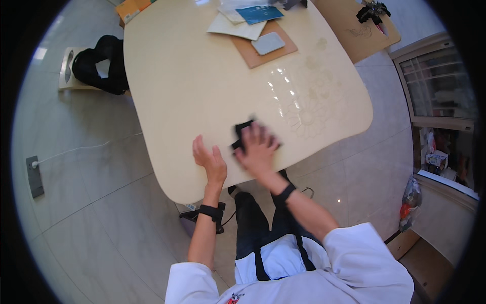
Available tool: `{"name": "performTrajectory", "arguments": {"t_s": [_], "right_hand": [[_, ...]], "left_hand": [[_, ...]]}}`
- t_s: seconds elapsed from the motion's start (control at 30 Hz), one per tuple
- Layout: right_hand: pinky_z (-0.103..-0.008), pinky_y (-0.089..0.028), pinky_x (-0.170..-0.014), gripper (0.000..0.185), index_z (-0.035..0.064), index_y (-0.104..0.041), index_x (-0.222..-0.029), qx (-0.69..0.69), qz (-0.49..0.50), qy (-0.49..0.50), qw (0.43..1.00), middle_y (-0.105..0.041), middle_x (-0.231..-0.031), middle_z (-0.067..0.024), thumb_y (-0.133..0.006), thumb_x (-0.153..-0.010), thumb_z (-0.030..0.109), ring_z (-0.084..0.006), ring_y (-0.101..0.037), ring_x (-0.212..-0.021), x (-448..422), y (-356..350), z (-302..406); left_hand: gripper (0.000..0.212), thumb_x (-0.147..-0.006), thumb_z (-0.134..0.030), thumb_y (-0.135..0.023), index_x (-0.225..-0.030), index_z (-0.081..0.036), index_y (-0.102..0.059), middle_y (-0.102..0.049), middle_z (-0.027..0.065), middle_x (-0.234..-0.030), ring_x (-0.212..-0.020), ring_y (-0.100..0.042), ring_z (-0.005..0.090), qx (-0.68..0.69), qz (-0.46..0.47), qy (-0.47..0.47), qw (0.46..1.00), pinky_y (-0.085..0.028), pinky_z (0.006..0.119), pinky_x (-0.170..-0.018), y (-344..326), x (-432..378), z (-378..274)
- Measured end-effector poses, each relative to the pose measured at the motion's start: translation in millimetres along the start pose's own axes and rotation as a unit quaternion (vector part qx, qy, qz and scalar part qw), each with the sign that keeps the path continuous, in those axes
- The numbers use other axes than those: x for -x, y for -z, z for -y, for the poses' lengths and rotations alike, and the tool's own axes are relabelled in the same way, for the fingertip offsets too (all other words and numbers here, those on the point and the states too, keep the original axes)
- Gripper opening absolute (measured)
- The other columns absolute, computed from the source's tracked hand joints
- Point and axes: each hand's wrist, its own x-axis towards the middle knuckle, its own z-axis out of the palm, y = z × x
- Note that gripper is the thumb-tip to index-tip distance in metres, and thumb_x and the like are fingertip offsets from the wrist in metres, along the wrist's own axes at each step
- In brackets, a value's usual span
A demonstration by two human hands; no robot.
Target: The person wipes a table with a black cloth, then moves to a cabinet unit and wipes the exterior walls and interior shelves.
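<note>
A black cloth (240, 131) lies bunched on the cream table (182, 83), near its front edge. My right hand (258, 148) is spread over the cloth and holds it against the tabletop; both are blurred, and the palm hides much of the cloth. To the left of it, my left hand (211, 159) rests at the table's edge with the thumb apart from the fingers, holding nothing. Wet-looking, shiny streaks (283, 91) and a faint flower pattern (306, 116) show on the tabletop, right of the cloth.
Toward the far side lie a brown board (248, 57), a pale rounded case (268, 43), papers (237, 28) and a blue packet (260, 14). A chair with a black item (89, 70) stands left. A white cord (76, 152) crosses the floor. Cardboard (341, 34) sits beyond the right edge.
</note>
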Motion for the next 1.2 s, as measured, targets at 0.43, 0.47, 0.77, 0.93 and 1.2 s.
{"name": "performTrajectory", "arguments": {"t_s": [0.43,0.47,0.77,0.93,1.2], "right_hand": [[-0.0536,-0.035,-0.094,0.057,0.0161,-0.055,-0.121,-0.036,-0.051,0.104,0.993,-0.048,-0.133,-0.0102,-0.062,-0.073,0.045,-0.0324,-0.042,-0.124,20.0,-18.4,57.1],[-0.0535,-0.035,-0.094,0.058,0.0150,-0.053,-0.124,-0.021,-0.057,0.041,0.997,-0.047,-0.136,-0.0102,-0.061,-0.075,0.044,-0.0328,-0.042,-0.124,5.6,0.7,22.9],[-0.0656,-0.024,-0.099,0.063,0.0150,-0.046,-0.136,0.120,-0.070,-0.053,0.989,-0.035,-0.148,-0.0134,-0.054,-0.084,0.050,-0.0388,-0.033,-0.132,24.2,-50.0,101.6],[-0.0633,-0.026,-0.100,0.068,0.0130,-0.051,-0.132,-0.064,0.011,0.182,0.981,-0.034,-0.148,-0.0155,-0.067,-0.074,0.045,-0.0400,-0.032,-0.131,83.5,-72.1,267.5],[-0.0569,-0.030,-0.100,0.062,0.0180,-0.055,-0.125,-0.081,0.049,0.219,0.971,-0.043,-0.142,-0.0117,-0.066,-0.072,0.048,-0.0343,-0.038,-0.128,22.1,-12.3,92.2]], "left_hand": [[0.076,-0.103,-0.044,-0.032,-0.146,0.014,-0.006,-0.008,0.0308,-0.155,-0.146,-0.010,0.0387,0.140,-0.001,0.312,0.940,-0.010,0.042,-0.118,116.3,94.6,161.5],[0.081,-0.102,-0.049,-0.029,-0.147,0.011,0.001,-0.001,0.0277,-0.157,-0.147,-0.003,0.0361,0.191,0.006,0.300,0.935,-0.005,0.040,-0.118,120.3,92.1,154.9],[0.089,-0.096,-0.066,-0.019,-0.152,-0.002,0.006,0.001,0.0161,-0.160,-0.147,-0.005,0.0263,0.457,0.039,0.351,0.817,-0.008,0.037,-0.118,133.5,89.0,159.2],[0.095,-0.093,-0.073,-0.019,-0.153,-0.002,-0.001,-0.011,0.0157,-0.159,-0.145,-0.017,0.0237,0.477,-0.082,0.432,0.761,-0.018,0.036,-0.117,130.0,107.2,181.8],[0.083,-0.101,-0.056,-0.024,-0.149,0.008,-0.004,-0.007,0.0252,-0.157,-0.147,-0.007,0.0335,0.115,-0.114,0.385,0.909,-0.006,0.042,-0.119,108.1,116.1,132.4]]}}
